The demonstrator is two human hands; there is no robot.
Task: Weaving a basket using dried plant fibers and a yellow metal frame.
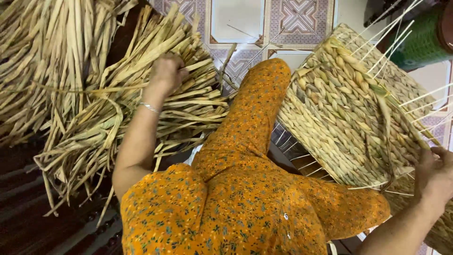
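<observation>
Patterned tiled floor point(297, 19) carries dried straw bundles point(94, 94) and woven basket point(344, 108).

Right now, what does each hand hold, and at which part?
The left hand grips the dried straw bundle near its upper end. The right hand holds the half-woven basket at its lower right edge.

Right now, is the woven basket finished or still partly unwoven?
Partly unwoven. The woven basket has bare pale ribs sticking out past its braided part, and the right hand holds its edge.
</observation>
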